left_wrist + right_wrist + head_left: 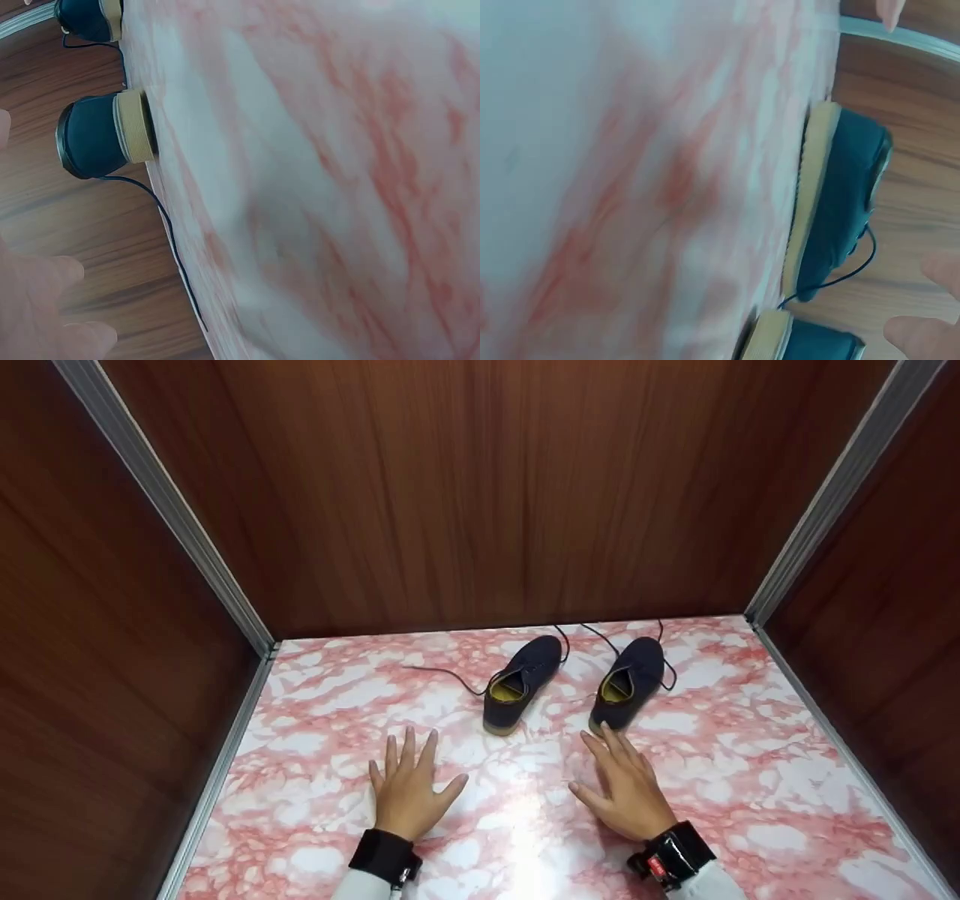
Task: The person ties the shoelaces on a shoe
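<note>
Two dark navy lace-up shoes stand side by side, toes toward the back wall, laces undone and trailing. The left shoe (pixel 523 679) and the right shoe (pixel 634 679) have yellowish insoles and pale soles, seen side-on in the right wrist view on one shoe (pixel 840 195). My left hand (pixel 409 795), fingers spread and nothing in it, is in front and to the left of the left shoe. My right hand (pixel 626 791) has its fingers extended, fingertips overlapping the heel of the right shoe in the head view. In the left wrist view a shoe's heel (pixel 105 135) shows beyond the fingers.
The shoes stand on a red-and-white marbled surface (pixel 315 780). A brown wood-look panel (pixel 480 495) rises behind it, with similar side panels at left (pixel 112 660) and right (pixel 885 675). Grey metal strips run along the corners and side edges. One loose lace (pixel 446 671) stretches leftward.
</note>
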Action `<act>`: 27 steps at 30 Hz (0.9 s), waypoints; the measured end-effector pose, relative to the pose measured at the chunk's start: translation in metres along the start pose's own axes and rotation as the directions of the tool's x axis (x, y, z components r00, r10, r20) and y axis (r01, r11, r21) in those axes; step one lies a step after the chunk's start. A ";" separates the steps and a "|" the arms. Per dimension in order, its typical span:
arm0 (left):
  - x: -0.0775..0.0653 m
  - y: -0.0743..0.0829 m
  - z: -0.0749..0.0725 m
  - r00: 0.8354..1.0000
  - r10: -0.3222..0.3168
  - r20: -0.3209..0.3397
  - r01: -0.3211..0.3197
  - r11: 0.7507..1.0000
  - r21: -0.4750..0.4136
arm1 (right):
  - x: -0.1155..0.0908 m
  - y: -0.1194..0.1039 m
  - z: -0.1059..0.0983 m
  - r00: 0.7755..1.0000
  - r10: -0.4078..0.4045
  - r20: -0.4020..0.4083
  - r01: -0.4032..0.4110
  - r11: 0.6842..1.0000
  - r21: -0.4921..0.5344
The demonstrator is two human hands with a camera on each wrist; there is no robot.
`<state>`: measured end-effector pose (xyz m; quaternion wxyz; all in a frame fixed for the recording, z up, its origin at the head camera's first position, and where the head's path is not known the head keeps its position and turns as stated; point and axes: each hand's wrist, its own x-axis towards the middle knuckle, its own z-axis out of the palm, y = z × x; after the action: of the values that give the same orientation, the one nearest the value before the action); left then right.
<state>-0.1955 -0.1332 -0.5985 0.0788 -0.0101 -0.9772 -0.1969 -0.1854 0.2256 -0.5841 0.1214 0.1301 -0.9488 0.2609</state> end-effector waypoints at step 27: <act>0.083 0.046 0.022 0.956 -0.030 0.291 0.255 0.576 -0.777 | 0.084 -0.030 0.050 0.895 0.274 0.352 -0.446 0.532 0.720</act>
<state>-0.2788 -0.0835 -0.5879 -0.0725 0.0100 -0.7802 -0.6212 -0.2627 0.1592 -0.5870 -0.0985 -0.0043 -0.7499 0.6541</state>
